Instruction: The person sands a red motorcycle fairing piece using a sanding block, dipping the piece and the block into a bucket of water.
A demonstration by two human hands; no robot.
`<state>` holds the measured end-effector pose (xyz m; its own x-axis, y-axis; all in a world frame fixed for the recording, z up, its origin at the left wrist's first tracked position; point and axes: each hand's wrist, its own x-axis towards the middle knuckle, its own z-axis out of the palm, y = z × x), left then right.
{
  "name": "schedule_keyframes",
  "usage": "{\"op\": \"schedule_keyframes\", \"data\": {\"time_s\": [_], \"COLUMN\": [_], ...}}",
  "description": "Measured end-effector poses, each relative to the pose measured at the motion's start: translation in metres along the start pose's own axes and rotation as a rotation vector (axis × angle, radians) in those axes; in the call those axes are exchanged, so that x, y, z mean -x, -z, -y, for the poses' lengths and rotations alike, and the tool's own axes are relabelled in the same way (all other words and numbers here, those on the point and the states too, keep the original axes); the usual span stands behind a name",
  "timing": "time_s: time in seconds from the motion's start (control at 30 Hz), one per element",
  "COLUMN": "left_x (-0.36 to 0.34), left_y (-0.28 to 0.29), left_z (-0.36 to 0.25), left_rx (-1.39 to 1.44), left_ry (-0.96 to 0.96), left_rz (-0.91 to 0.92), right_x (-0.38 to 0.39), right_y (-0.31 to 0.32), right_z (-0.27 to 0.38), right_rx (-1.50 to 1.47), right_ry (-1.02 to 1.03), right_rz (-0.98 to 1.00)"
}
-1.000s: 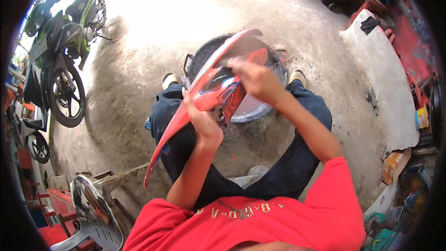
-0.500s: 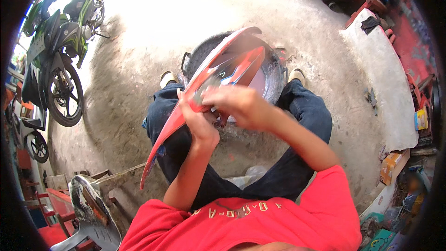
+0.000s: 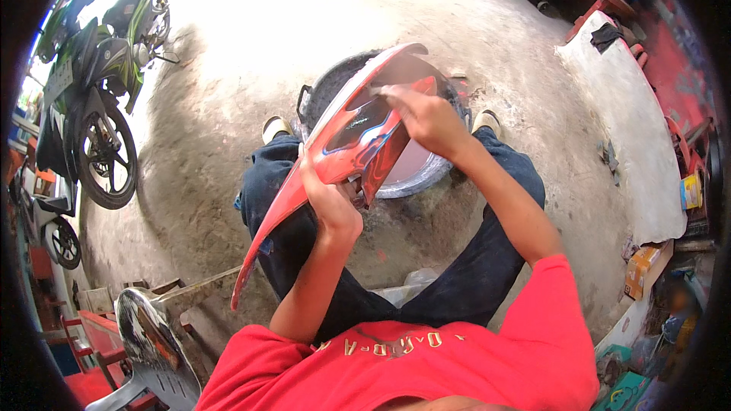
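A long red motorcycle fairing panel [image 3: 339, 156] with dark, white and blue markings lies slanted over my left thigh and across a round dark basin [image 3: 326, 85]. My left hand [image 3: 332, 209] grips the panel's lower middle edge, thumb on top and the other fingers mostly hidden beneath. On the panel's upper part rests my right hand [image 3: 430, 123], fingers pressed together at the far end of the dark marking. Whatever is under those fingertips is too small to make out. Pale, cloudy liquid [image 3: 411, 164] shows in the basin below the panel.
Parked at the left stands a dark green motorcycle [image 3: 95, 106]. A scuffed chair [image 3: 156, 342] is near my left elbow. Along the right runs a pale slab [image 3: 624, 137] with a black cloth [image 3: 607, 38] on it; a cardboard box [image 3: 646, 270] sits at its near end.
My right hand has moved up and away along the panel, from beside my left hand to the upper part, uncovering the blue and white markings. The left hand keeps its hold.
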<state>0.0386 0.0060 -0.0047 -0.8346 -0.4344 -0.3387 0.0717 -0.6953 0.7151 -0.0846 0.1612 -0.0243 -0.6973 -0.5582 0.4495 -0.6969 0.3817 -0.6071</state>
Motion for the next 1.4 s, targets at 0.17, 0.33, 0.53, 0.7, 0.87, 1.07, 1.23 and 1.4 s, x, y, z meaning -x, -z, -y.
{"op": "schedule_keyframes", "data": {"time_s": [0.17,0.33,0.53,0.7,0.87,1.07,1.23,1.4], "left_x": [0.002,0.008,0.014,0.021,0.022,0.019,0.024,0.021], "left_y": [0.008,0.012,0.024,0.024,0.02,0.023,0.018,0.042], "left_z": [0.001,0.025,0.048,0.05,0.053,0.052,0.047,0.042], "left_rx": [-0.032,-0.095,-0.088,-0.08,0.035,0.053,-0.028,-0.132], "left_ry": [0.02,-0.002,-0.031,-0.044,-0.049,-0.036,-0.03,0.115], "left_rz": [0.081,0.02,0.013,-0.012,0.129,0.025,-0.006,0.038], "right_x": [0.02,0.019,0.047,0.045,0.048,0.044,0.029,0.031], "right_y": [-0.003,0.011,0.008,0.008,0.002,0.0,0.011,0.003], "right_z": [0.063,0.018,0.028,0.008,0.036,0.028,0.018,0.027], "right_rx": [-0.165,0.156,-0.021,0.144,-0.044,0.032,0.001,0.053], "right_ry": [0.272,0.016,0.254,0.147,0.24,0.252,0.197,0.283], "right_rz": [0.147,0.062,0.125,0.065,0.131,0.121,0.108,0.129]}}
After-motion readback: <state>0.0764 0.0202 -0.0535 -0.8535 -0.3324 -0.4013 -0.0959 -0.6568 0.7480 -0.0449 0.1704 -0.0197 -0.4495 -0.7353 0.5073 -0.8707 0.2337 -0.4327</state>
